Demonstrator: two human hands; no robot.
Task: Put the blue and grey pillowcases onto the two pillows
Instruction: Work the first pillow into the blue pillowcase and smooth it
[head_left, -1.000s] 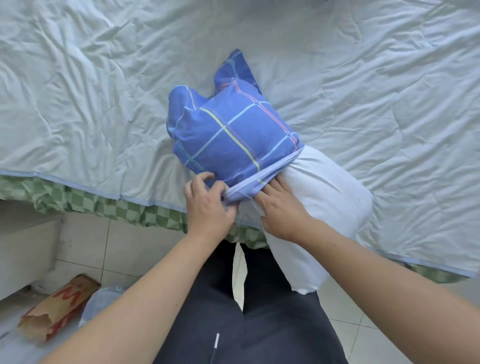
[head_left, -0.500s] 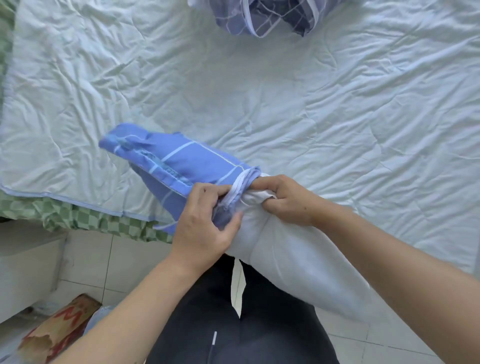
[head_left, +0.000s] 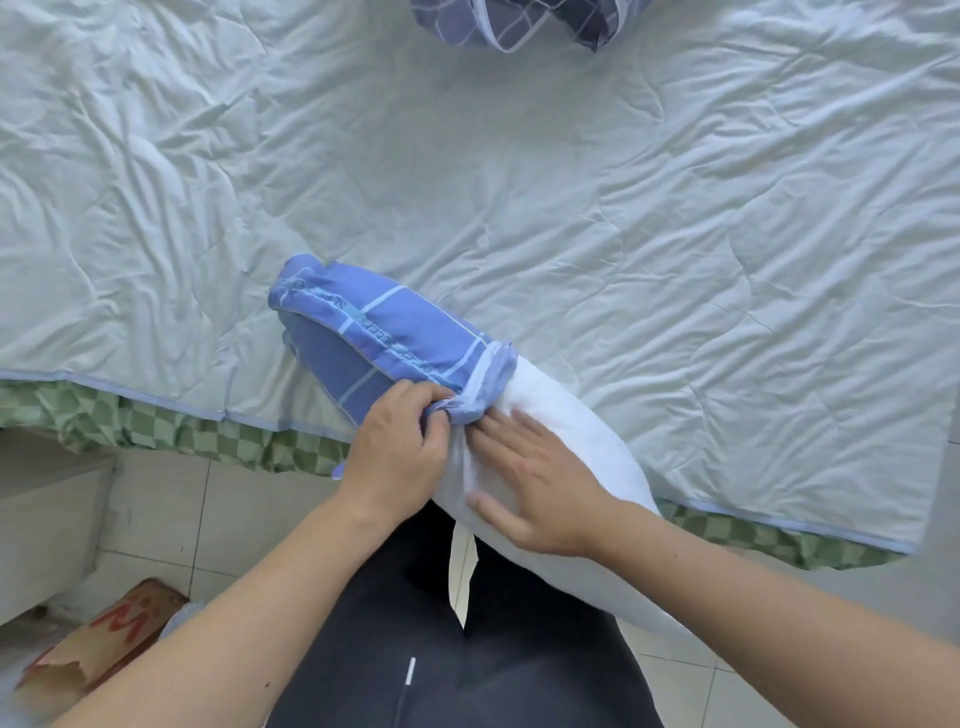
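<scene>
A blue checked pillowcase (head_left: 374, 338) covers the far end of a white pillow (head_left: 566, 441) that lies across the bed's near edge and reaches down past my legs. Its bunched hem (head_left: 491, 382) sits about a third of the way along the pillow. My left hand (head_left: 400, 447) grips that hem at the near side. My right hand (head_left: 535, 483) lies flat with straight fingers on the bare white pillow just behind the hem. A grey checked pillowcase (head_left: 519, 21) lies at the far edge of the bed, partly cut off by the frame.
The bed (head_left: 675, 208) carries a wrinkled pale quilt over a green checked sheet (head_left: 208, 441). A torn brown paper bag (head_left: 98, 654) lies on the tiled floor at lower left beside a white unit (head_left: 47, 519). My dark trousers fill the bottom middle.
My right hand let go of the hem and now lies flat on the white pillow. The pillow was turned from standing up to lying lower, pointing left. My left hand kept its grip.
</scene>
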